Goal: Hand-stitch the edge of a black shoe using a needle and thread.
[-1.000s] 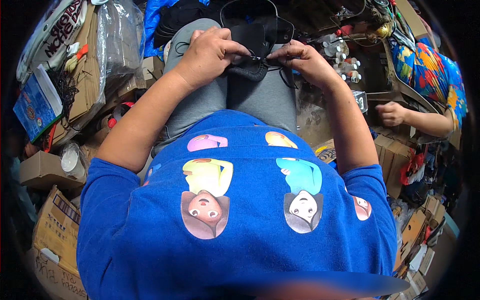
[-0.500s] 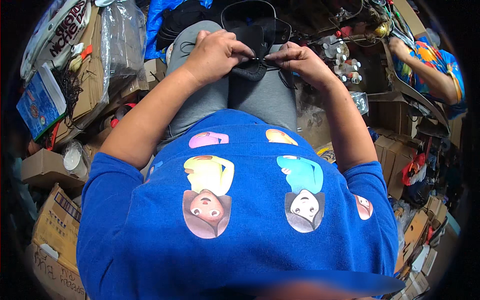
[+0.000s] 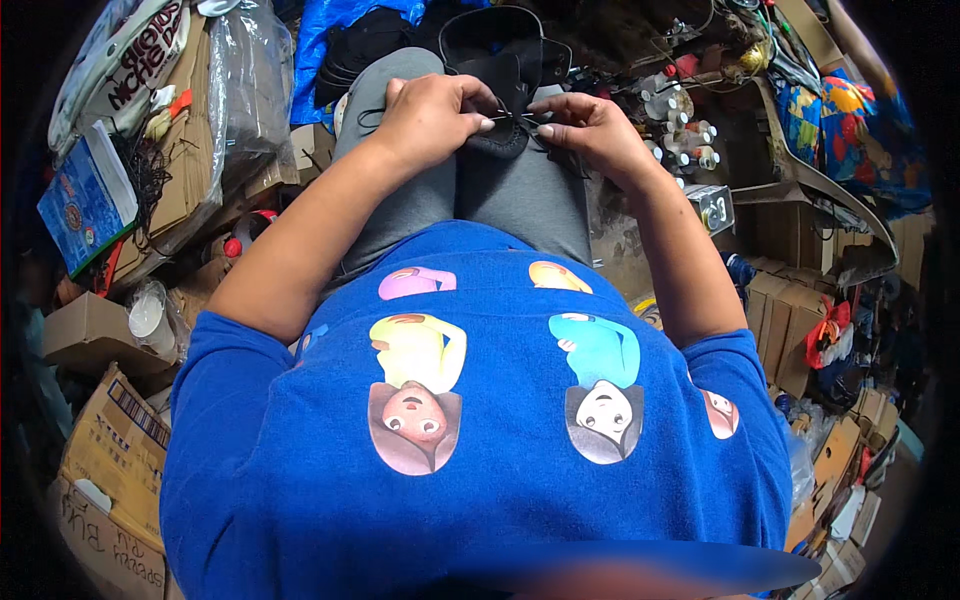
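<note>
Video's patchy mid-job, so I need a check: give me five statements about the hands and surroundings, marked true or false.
The left hand and right hand are both at the black item. True.
The blue book lies on the person's right. False: the blue book is on the left.
The trousers are bright red. False: the trousers are grey.
Small bottles are to the right of the right hand. True.
The blue shirt bears printed figures. True.

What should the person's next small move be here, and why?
Probably ease the hands slightly apart to draw the black cord snug: the left hand and right hand have fingertips at it from opposite sides, over what looks like a black shoe upper on the lap. How tight it already is can't be made out.
</note>
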Action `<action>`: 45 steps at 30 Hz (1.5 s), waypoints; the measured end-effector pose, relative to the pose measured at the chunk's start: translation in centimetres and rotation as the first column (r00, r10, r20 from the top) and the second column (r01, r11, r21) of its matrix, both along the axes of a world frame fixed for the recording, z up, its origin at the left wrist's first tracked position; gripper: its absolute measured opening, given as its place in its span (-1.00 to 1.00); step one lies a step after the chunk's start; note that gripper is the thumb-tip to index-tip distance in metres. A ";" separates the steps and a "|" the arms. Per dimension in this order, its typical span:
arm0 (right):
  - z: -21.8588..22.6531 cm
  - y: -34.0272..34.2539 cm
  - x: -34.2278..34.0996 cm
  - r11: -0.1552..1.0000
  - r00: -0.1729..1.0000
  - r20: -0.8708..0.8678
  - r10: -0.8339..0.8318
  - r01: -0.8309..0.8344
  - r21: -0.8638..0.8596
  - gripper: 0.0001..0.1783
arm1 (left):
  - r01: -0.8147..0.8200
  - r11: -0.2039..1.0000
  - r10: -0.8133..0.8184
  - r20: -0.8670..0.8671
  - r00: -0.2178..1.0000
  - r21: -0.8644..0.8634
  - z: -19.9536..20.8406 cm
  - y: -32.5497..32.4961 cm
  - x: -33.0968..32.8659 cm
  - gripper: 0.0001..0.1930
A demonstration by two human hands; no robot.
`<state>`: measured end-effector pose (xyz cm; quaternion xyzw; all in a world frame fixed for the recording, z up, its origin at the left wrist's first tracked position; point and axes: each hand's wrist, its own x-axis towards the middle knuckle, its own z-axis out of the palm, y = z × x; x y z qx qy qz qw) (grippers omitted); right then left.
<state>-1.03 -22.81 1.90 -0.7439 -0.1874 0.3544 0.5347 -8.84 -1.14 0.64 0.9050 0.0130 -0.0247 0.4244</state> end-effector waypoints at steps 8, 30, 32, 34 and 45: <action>1.2 1.5 0.9 0.970 0.996 0.064 0.061 -0.044 -0.238 -0.78 | 0.086 0.993 -0.081 -0.057 0.995 0.084 0.3 -0.9 1.5 -0.79; 0.2 -3.8 0.1 1.000 0.993 -0.122 0.012 -0.010 0.019 -0.78 | 0.281 0.939 -0.296 0.052 0.954 0.199 0.7 0.6 0.8 -0.84; 0.3 -4.5 0.1 0.998 0.982 -0.185 -0.030 0.039 0.049 -0.77 | 0.301 0.928 -0.322 0.070 0.944 0.219 0.3 0.9 0.7 -0.83; 0.8 -4.3 -0.3 0.997 0.992 -0.107 -0.070 0.068 -0.029 -0.73 | 0.297 0.932 -0.316 0.064 0.947 0.206 0.4 0.8 0.8 -0.83; 1.8 -4.1 -1.7 0.999 0.892 0.452 0.009 0.010 -0.039 -0.83 | 0.299 0.939 -0.321 0.123 0.939 0.171 0.1 0.8 0.7 -0.84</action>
